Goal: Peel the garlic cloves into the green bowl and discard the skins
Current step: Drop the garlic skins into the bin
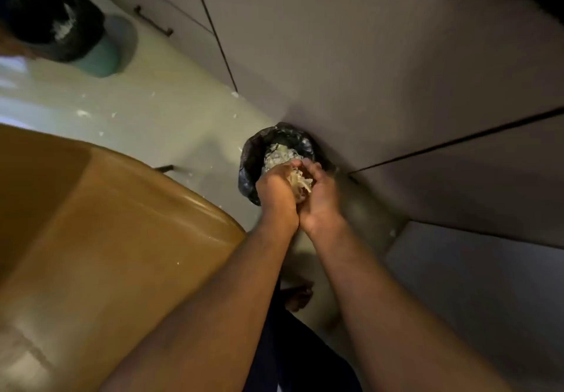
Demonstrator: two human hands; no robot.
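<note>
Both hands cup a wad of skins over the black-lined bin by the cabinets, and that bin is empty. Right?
Not empty. The head view shows a pale pile of skins already in the bin. The rest holds: left hand and right hand cup skins over it.

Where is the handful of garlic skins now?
Head view, centre: the garlic skins are cupped between the left hand and right hand, over the black-lined bin by the cabinets.

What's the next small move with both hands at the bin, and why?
Probably part the hands and let go. The left hand and right hand cup a wad of garlic skins, seemingly over the black-lined bin, which already holds skins, so the wad should drop in.
</note>
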